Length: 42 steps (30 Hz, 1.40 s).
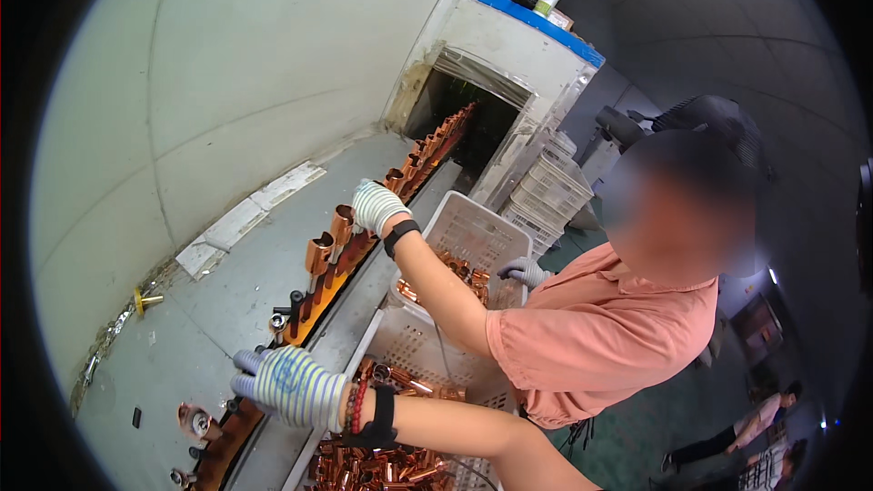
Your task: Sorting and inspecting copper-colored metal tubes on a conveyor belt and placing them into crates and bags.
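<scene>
My right hand [296, 386], in a striped grey-and-white glove with a black wrist strap and beads above it, reaches over the curved conveyor [323, 305]. Its fingers are bent together, and whatever they hold, if anything, is hidden. Close by stand a fixture with a small metal cup [277, 321] and black pegs on the belt. Below my hand, a copper-coloured fitting [195, 420] sits at the belt. Farther along, copper tube fittings [319, 253] stand upright on pegs. My left hand is not in view.
A co-worker in a pink shirt [605, 327] stands at right, one gloved hand [377, 206] at the copper fittings, the other by a white crate [477, 227]. Loose copper pieces [391, 465] fill a nearer crate. The belt enters a dark opening [482, 127]. Stacked crates [550, 186] stand behind.
</scene>
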### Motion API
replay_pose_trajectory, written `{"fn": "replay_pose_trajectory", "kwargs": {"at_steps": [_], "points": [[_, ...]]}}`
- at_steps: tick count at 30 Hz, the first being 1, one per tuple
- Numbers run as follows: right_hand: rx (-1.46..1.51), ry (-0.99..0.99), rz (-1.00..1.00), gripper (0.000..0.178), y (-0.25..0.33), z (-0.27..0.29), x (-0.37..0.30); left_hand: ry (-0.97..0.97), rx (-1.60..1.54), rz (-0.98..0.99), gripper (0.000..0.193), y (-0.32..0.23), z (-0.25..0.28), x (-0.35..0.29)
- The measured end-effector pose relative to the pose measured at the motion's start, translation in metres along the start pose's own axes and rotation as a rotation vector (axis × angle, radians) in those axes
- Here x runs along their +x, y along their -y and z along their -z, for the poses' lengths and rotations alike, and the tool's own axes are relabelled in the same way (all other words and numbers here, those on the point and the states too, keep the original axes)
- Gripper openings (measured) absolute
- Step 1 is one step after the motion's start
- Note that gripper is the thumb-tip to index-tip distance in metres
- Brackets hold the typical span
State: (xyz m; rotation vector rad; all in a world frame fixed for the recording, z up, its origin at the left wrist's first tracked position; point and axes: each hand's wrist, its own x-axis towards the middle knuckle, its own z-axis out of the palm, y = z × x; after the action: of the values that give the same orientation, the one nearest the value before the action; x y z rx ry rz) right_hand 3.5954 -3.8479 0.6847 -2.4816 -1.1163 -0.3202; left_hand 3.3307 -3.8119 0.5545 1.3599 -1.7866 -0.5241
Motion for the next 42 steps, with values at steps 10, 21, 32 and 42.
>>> {"fn": "replay_pose_trajectory", "kwargs": {"at_steps": [10, 21, 32, 42], "points": [[0.276, 0.423, -0.034, 0.038, 0.058, 0.008, -0.057, 0.125, 0.092, 0.112, 0.042, -0.009, 0.027, 0.010], [0.132, -0.054, -0.231, 0.040, -0.040, 0.004, 0.046, 0.113, 0.032, 0.071, 0.024, -0.017, 0.029, 0.016], [0.325, 0.105, 0.245, 0.015, 0.041, -0.039, 0.025, -0.200, -0.035, 0.056, 0.013, -0.008, 0.011, 0.005], [0.228, -0.120, -0.164, 0.071, 0.007, 0.039, -0.050, 0.130, 0.026, 0.149, 0.040, -0.005, 0.013, 0.013]]}}
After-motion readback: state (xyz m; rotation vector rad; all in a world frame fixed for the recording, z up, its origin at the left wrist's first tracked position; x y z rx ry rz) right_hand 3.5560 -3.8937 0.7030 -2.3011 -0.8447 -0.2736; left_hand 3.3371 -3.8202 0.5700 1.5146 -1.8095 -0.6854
